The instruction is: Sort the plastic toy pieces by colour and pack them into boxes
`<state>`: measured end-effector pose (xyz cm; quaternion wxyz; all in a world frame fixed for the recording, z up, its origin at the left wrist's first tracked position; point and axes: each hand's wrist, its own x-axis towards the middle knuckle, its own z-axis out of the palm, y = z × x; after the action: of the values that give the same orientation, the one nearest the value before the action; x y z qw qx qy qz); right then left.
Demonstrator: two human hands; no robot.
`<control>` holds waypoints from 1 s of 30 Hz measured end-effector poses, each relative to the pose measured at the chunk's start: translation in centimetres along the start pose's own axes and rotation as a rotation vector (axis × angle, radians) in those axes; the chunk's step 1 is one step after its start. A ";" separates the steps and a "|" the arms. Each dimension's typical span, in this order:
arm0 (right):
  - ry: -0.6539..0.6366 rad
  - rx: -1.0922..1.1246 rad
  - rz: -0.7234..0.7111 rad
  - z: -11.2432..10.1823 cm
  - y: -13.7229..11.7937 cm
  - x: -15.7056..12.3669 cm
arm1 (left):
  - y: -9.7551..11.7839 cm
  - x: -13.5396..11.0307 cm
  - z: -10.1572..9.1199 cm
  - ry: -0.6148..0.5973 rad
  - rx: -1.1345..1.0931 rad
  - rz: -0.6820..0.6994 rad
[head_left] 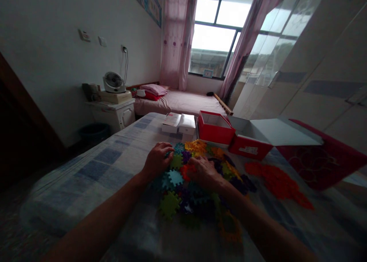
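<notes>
A heap of toothed, gear-like plastic pieces in several colours lies on the checked cloth. My left hand (158, 159) rests at the heap's left edge, fingers curled and close together by a teal piece (179, 147) and a green piece (176, 162); what they hold, if anything, is hidden. My right hand (205, 171) reaches into the middle, with bent fingertips on a red-orange piece (187, 172). Between my forearms lie a light blue piece (175, 177) and a lime green piece (169, 204). Yellow pieces (195, 146) sit beyond my hands.
To the right is a separate spread of red-orange pieces (281, 183). Behind the heap stand white boxes (187, 123), an open red box (216, 130) and a larger opened box with its lid (323, 159) folded right. A fan (114, 81) stands on a cabinet farther left.
</notes>
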<state>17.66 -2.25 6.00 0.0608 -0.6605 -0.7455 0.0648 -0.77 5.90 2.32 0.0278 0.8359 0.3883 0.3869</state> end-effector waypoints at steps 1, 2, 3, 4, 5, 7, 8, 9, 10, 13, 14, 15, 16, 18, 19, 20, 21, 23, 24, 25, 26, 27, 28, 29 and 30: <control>-0.012 -0.017 0.019 -0.3 -0.3 0.0 | 0.0 0.0 0.0 0.001 0.001 -0.003; -0.023 -0.022 0.036 -0.4 -0.6 0.0 | -0.1 0.0 0.0 0.001 0.002 -0.006; -0.034 -0.013 0.048 -0.6 -0.7 0.0 | -0.1 0.0 0.0 0.001 0.003 -0.008; -0.039 0.010 0.052 -0.6 -0.7 0.1 | -0.1 0.0 -0.1 0.001 0.004 -0.010; -0.037 0.046 0.048 -0.5 -0.6 0.2 | -0.1 0.0 -0.1 0.003 0.004 -0.012; 0.002 0.135 0.015 0.0 -0.2 0.3 | 0.2 0.0 -0.5 0.013 -0.001 -0.017; 0.037 0.184 -0.005 0.3 0.0 0.4 | 0.4 0.0 -0.8 0.021 -0.008 -0.020; 0.076 0.233 -0.025 0.6 0.2 0.4 | 0.8 -0.1 -1.2 0.026 -0.018 -0.020; 0.117 0.280 -0.048 0.8 0.3 0.4 | 1.2 -0.3 -1.7 0.023 -0.031 -0.015; 0.224 0.392 -0.111 1.1 0.5 0.2 | 3.0 -1.7 -3.7 -0.025 -0.072 0.049; 0.262 0.417 -0.112 1.0 0.6 0.0 | 3.6 -2.5 -4.3 -0.049 -0.082 0.089; 0.307 0.438 -0.098 0.7 0.9 -0.2 | 4.1 -3.4 -4.9 -0.097 -0.091 0.141; 0.353 0.459 -0.074 0.3 1.3 -0.4 | 4.5 -4.4 -5.4 -0.158 -0.092 0.208; 0.445 0.506 -0.006 -0.8 2.8 -1.2 | 5.0 -6.4 -6.1 -0.274 -0.062 0.342; 0.486 0.532 0.029 -1.5 4.0 -1.7 | 5.1 -7.3 -6.2 -0.309 -0.028 0.390; 0.526 0.546 0.066 -2.1 5.4 -2.4 | 5.0 -8.1 -6.2 -0.330 0.010 0.425; 0.563 0.544 0.109 -2.7 7.0 -3.1 | 4.9 -8.8 -6.2 -0.337 0.049 0.444; 0.621 0.459 0.220 -3.7 10.9 -4.8 | 4.7 -9.7 -6.0 -0.318 0.106 0.449; 0.627 0.388 0.291 -4.1 13.0 -5.7 | 4.6 -9.9 -5.9 -0.301 0.124 0.446; 0.605 0.323 0.363 -4.5 15.1 -6.6 | 4.6 -10.1 -5.9 -0.279 0.134 0.442; 0.576 0.262 0.433 -4.8 17.1 -7.4 | 4.6 -10.2 -5.9 -0.255 0.140 0.438; 0.541 0.203 0.497 -5.0 18.9 -8.1 | 4.6 -10.2 -5.9 -0.233 0.140 0.436; 0.516 0.136 0.552 -5.2 20.4 -8.7 | 4.7 -10.3 -5.9 -0.217 0.135 0.436; 0.508 0.091 0.591 -5.2 21.5 -9.1 | 4.8 -10.3 -6.0 -0.205 0.124 0.434; 0.518 0.033 0.626 -5.2 22.1 -9.3 | 4.9 -10.3 -6.0 -0.194 0.107 0.428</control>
<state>41.30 -8.76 7.12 0.2344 -0.8491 -0.4672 -0.0763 -5.80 -5.91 1.79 -0.0621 0.9327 0.2177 0.2809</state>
